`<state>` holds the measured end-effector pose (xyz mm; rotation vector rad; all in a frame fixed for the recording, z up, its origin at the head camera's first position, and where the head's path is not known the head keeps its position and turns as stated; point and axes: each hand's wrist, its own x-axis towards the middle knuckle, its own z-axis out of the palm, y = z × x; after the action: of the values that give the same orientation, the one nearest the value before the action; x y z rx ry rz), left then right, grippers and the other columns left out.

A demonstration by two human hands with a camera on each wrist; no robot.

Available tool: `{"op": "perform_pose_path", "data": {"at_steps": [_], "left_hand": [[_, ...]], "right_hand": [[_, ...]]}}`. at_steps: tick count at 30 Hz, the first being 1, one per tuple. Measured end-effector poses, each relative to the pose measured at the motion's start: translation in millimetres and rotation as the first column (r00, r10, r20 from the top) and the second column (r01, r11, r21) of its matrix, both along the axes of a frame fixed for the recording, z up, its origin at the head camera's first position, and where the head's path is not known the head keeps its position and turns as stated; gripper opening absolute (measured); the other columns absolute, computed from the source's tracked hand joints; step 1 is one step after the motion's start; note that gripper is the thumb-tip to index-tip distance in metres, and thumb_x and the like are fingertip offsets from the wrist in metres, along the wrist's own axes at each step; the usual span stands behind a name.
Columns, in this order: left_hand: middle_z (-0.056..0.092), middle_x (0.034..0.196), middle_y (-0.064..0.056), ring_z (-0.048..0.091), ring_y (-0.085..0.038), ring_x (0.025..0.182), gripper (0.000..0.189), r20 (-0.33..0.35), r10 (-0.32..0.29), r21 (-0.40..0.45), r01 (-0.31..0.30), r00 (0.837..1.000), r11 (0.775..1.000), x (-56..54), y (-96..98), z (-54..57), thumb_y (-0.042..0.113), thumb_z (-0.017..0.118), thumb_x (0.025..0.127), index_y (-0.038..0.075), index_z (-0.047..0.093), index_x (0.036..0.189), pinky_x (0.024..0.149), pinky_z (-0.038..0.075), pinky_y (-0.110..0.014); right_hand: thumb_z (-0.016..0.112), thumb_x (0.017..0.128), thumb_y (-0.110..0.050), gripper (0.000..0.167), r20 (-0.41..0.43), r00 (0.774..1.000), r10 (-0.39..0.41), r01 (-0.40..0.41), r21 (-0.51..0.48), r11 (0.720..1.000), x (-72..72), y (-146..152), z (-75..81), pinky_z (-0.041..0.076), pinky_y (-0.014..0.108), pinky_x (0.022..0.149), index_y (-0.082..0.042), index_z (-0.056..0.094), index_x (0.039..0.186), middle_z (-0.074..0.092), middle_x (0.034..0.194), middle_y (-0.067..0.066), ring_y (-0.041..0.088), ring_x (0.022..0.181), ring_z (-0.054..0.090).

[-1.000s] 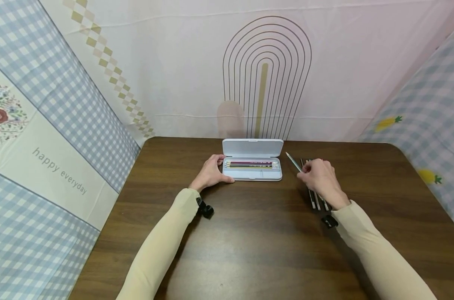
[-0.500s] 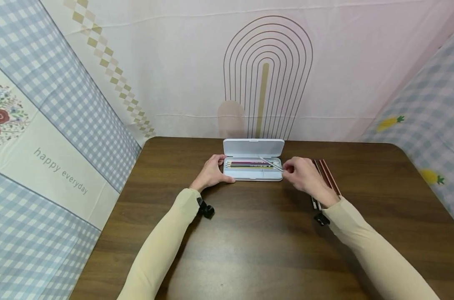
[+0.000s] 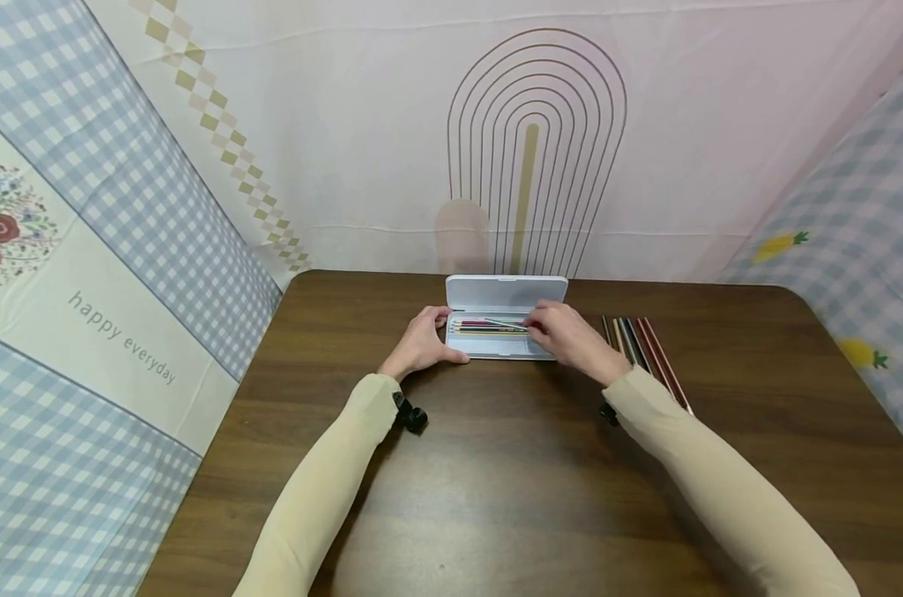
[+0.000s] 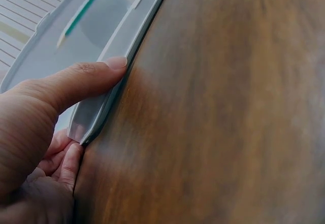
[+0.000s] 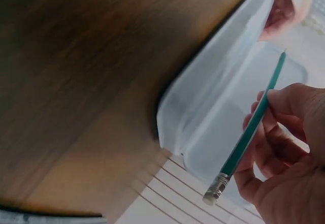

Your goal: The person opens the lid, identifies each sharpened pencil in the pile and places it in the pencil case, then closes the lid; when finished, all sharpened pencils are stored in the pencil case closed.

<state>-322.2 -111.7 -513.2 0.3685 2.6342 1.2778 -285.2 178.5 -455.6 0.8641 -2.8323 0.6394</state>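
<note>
A pale blue-grey pencil case (image 3: 488, 347) lies with its lid (image 3: 505, 293) raised at the table's far side. Several pencils (image 3: 475, 332) lie in its rear compartment. My left hand (image 3: 421, 342) grips the case's left end, its thumb (image 4: 96, 79) on the front rim and its fingers around the end. With my right hand (image 3: 570, 338) I pinch a green pencil (image 5: 249, 130) over the case. The pencil's sharpened tip points left, and its eraser end sticks out behind the fingers in the right wrist view.
Several more pencils (image 3: 656, 352) lie side by side on the brown wooden table (image 3: 496, 481), right of the case and partly behind my right forearm. A printed white cloth (image 3: 347, 149) hangs behind the table, with blue checked cloth (image 3: 160, 224) at the left.
My right hand has carried the green pencil left from the loose pencils to above the case, turning it nearly parallel to the pencils inside. My left hand has kept its hold on the case.
</note>
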Motion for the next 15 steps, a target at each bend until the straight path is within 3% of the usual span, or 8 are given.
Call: {"op": "perform_pose_path", "data": {"at_steps": [8,15], "left_hand": [[0.055,0.156,-0.017,0.056,-0.035,0.148,0.098,-0.015,0.003,-0.008,-0.003,1.000,1.000,-0.6,0.4,0.4,0.024,0.102,0.075,0.002,0.051,0.156,0.127,0.047,-0.045],[0.056,0.156,-0.016,0.058,-0.033,0.148,0.097,-0.021,-0.005,-0.007,0.005,1.000,1.000,-0.7,-0.2,-1.2,0.024,0.102,0.074,0.002,0.052,0.155,0.127,0.048,-0.043]], "right_hand": [[0.068,0.100,0.002,0.013,-0.129,0.992,0.015,0.001,0.123,0.992,-24.0,-20.4,-11.5,0.063,0.051,0.085,0.003,0.080,0.104,0.076,0.104,0.018,0.037,0.098,0.071],[0.071,0.098,0.000,0.011,-0.144,0.990,-0.007,0.036,0.202,0.979,-37.4,-33.9,-17.8,0.063,0.053,0.082,0.000,0.081,0.102,0.078,0.105,0.016,0.036,0.099,0.074]]}}
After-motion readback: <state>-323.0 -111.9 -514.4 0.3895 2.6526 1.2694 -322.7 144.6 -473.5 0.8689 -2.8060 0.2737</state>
